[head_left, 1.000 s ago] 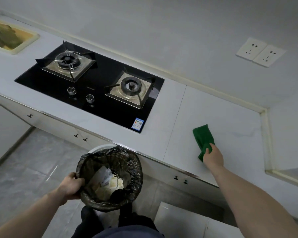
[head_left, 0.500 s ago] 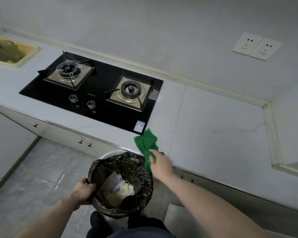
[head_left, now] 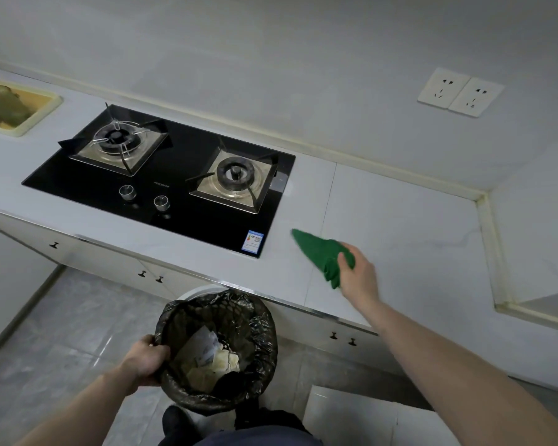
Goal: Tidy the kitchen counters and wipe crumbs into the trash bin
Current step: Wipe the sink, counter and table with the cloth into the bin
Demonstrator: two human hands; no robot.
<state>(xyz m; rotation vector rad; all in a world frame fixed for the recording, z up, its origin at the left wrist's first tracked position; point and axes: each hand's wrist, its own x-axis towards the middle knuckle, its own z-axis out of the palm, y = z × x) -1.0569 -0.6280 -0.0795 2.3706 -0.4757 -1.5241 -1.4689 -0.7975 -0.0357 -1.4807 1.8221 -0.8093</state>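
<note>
1. The white bench point(head_left: 400, 226) is wide, and the trash bin point(head_left: 218, 352) sits low, just under its front edge near the hob corner; in all likelihood crumbs swept anywhere but straight above the bin's mouth land on the floor point(head_left: 62, 333).
2. The gas hob point(head_left: 161, 178) lies just beside the wiping zone, so a stray stroke could push crumbs under its edge.
3. The bin is lined with a loose black bag; the left hand point(head_left: 145, 360) grips its rim, fingers curled over it. A slip would probably tip it.
4. The right hand point(head_left: 358, 275) pinches a bunched green cloth point(head_left: 319, 252) on the bench, fingers curled around it; bunched, it may skip crumbs.
</note>
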